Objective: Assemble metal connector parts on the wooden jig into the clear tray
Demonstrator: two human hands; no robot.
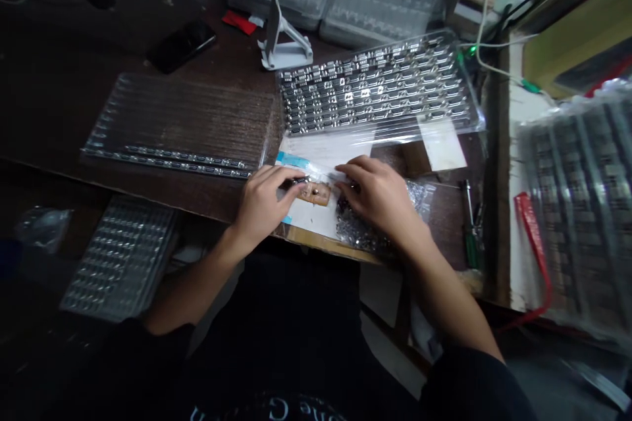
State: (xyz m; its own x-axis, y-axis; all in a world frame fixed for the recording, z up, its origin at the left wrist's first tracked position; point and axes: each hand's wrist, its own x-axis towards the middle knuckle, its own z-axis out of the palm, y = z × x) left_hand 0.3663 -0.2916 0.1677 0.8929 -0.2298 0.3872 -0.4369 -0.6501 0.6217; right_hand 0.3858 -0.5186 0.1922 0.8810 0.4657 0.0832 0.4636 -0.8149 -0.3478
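Observation:
My left hand (269, 200) is closed, with thumb and forefinger pinching a small black-and-silver connector (300, 180). Right beside those fingertips lies a small brown block (318, 194) with a dark spot on top, resting on a white board (323, 218) with blue tape at its edge. Across the block, my right hand (374, 194) has its fingers curled and brought together; whatever may be between them is too small to make out. Under and beside this hand is a pile of tiny metal parts (358, 230) on clear plastic.
A clear tray full of connectors (375, 89) sits behind the hands. To the left lies a clear tray (182, 115) with two filled rows. A green-handled screwdriver (471, 230), a phone (182, 46) and a white folding stand (285, 43) lie around. More stacked trays (577, 204) stand at right.

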